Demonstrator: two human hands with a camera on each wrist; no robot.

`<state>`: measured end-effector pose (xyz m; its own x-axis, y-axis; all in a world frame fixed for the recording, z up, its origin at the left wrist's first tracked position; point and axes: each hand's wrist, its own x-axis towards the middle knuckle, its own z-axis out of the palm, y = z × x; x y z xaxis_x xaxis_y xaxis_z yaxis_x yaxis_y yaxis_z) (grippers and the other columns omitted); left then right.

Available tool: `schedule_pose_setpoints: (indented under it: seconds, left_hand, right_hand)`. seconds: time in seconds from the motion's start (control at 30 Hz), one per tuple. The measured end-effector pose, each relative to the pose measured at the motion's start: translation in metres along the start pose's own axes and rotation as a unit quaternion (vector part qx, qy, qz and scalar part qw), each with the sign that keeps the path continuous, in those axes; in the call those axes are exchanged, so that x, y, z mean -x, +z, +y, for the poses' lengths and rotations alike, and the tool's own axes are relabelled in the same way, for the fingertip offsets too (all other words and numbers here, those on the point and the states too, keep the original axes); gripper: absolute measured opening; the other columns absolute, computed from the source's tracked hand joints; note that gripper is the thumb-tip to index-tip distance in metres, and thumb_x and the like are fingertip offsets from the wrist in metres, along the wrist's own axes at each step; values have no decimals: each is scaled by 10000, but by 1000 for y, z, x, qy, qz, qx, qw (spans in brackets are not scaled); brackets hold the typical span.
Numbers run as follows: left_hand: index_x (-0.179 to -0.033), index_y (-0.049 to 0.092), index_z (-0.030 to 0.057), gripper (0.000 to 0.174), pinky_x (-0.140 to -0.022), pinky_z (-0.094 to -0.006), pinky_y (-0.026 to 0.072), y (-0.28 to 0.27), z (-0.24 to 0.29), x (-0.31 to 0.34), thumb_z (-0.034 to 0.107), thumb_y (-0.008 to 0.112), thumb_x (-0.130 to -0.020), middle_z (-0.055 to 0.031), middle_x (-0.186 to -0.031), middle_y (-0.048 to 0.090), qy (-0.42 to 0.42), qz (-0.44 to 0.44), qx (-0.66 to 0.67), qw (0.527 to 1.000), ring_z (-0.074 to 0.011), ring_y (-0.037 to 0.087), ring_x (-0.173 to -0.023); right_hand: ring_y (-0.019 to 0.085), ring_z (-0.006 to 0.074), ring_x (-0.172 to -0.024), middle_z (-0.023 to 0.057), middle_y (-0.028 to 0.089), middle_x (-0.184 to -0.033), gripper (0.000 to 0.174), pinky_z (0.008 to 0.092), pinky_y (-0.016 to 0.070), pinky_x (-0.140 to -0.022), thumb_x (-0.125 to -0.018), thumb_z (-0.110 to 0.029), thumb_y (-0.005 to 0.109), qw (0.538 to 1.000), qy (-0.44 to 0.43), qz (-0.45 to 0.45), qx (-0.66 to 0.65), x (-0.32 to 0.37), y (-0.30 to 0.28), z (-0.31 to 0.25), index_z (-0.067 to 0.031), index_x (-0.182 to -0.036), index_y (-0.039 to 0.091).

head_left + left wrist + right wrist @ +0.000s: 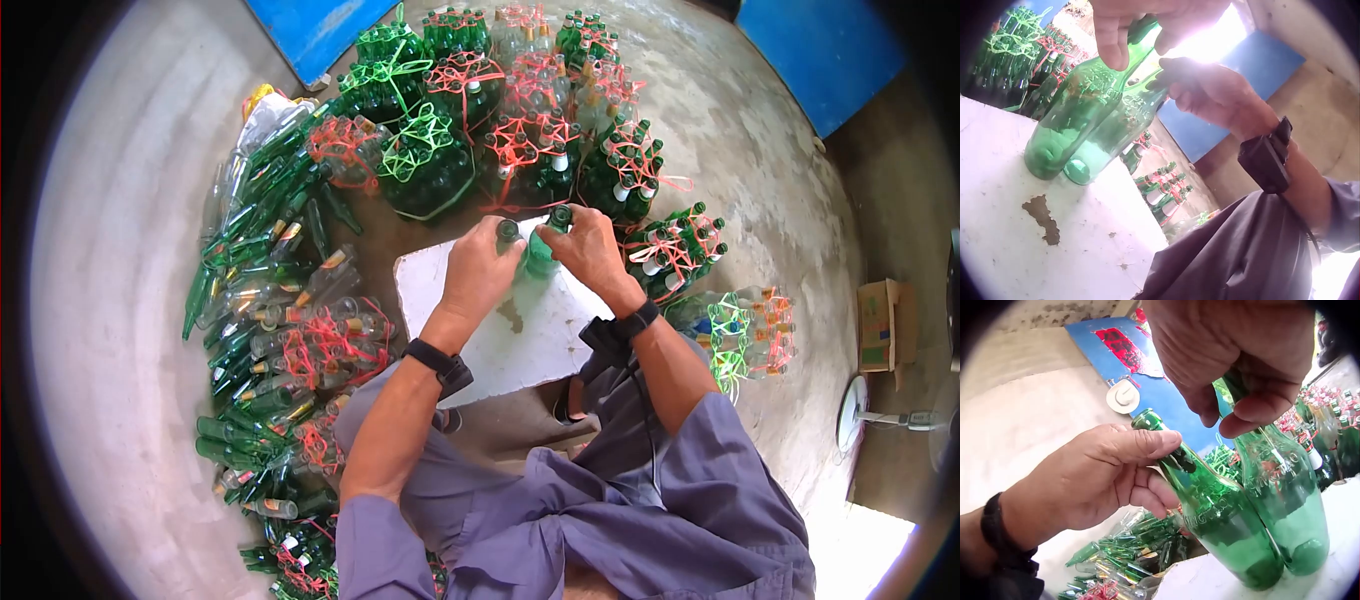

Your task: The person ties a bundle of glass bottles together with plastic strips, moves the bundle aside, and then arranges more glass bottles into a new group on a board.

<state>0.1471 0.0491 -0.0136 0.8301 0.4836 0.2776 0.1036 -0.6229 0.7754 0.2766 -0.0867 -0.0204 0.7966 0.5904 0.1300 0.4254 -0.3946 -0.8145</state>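
Note:
Two green glass bottles stand side by side on a small white board-like tabletop [535,345], their bodies close against each other. My left hand [480,268] grips the neck of the left bottle [1225,515], with the thumb across the front of the neck just below the mouth. The right bottle [1288,494] has its neck pinched between the thumb and fingers of my right hand [592,258]. Raised lettering shows on the glass of both. In the left wrist view their bases rest on the white surface, near a brown worn patch [1042,219].
Bundles of bottles tied with red and green string [430,145] stand on the floor beyond the table. Loose bottles [260,240] lie piled at the left. More tied bottles [680,245] are on the right, with a cardboard box [878,325] and a fan [855,415] farther out.

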Motion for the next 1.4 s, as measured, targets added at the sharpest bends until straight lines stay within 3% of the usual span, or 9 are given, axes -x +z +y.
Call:
schedule_pose_setpoints:
  seconds: [0.23, 0.47, 0.57, 0.67, 0.83, 0.93, 1.1, 1.17, 1.4]
  left_hand:
    - [-1133, 636, 1, 364, -607, -359, 506, 1, -7, -1, 136, 774, -825, -140, -789, 687, -16, 8, 30, 999, -225, 609, -565]
    - [-1300, 576, 9, 610, -900, -467, 543, -2, -19, 5, 180, 788, -754, -252, -1142, 698, -62, -39, -27, 997, -407, 678, -1071]
    - [-1262, 561, -8, 486, -857, -515, 540, -9, -19, 10, 86, 613, -788, -270, -1057, 695, -68, -26, -39, 997, -445, 673, -995]
    - [-1205, 565, -11, 433, -780, -557, 538, -19, -23, 12, 53, 553, -777, -283, -966, 696, -85, -4, -55, 995, -471, 679, -897]
    - [-1226, 614, -9, 425, -841, -483, 560, -47, -23, 14, 86, 621, -812, -256, -999, 725, -131, 32, -50, 990, -412, 702, -962]
    - [-1150, 668, -12, 349, -823, -460, 567, -64, -24, 17, 122, 658, -829, -234, -941, 734, -103, 80, -10, 991, -406, 707, -916]
    - [-828, 725, -49, 363, -483, -278, 530, -142, -13, 25, 263, 648, -995, -81, -704, 696, -137, 107, 205, 963, -110, 645, -541]
    - [-871, 724, -53, 367, -506, -269, 550, -193, -3, 41, 280, 639, -999, -97, -720, 703, -191, 147, 236, 941, -126, 659, -562]
    - [-846, 693, -7, 305, -512, -286, 528, -316, -141, 203, 260, 613, -970, -71, -682, 699, -271, 226, -63, 933, -147, 687, -577]
  right_hand:
    - [663, 443, -760, 258, 672, -779, 285, 478, 518, -677, -769, -212, 781, 999, 17, -29, 18, 3, -2, 1, 38, -847, 670]
    - [674, 424, -790, 251, 679, -849, 443, 492, 525, -689, -746, -203, 809, 993, -76, -41, 85, 16, -16, 22, 2, -1110, 663]
    - [652, 417, -669, 251, 633, -691, 400, 495, 513, -617, -732, -271, 859, 970, -44, -81, 227, 19, -20, 39, 57, -701, 632]
    - [644, 311, -469, 189, 596, -500, 428, 430, 534, -560, -819, -263, 801, 972, -2, -161, 171, 31, -30, 12, 52, -594, 618]
    - [641, 284, -456, 176, 606, -501, 407, 403, 536, -558, -845, -248, 769, 948, 14, -257, 189, 50, -22, -12, 64, -626, 627]
    - [691, 410, -713, 252, 659, -660, 379, 469, 545, -723, -799, -258, 797, 931, -76, -279, 224, 59, -5, -1, 109, -813, 704]
    - [697, 417, -796, 254, 704, -773, 431, 463, 544, -777, -790, -264, 799, 905, -37, -365, 215, 64, 5, -26, 88, -1027, 721]
    - [699, 406, -826, 240, 720, -824, 431, 458, 545, -785, -790, -255, 791, 900, -128, -348, 231, 65, 11, -8, 84, -1045, 720]
    - [713, 383, -780, 247, 715, -808, 412, 447, 551, -730, -790, -209, 772, 888, -137, -380, 219, 67, 28, -13, 107, -1045, 700]
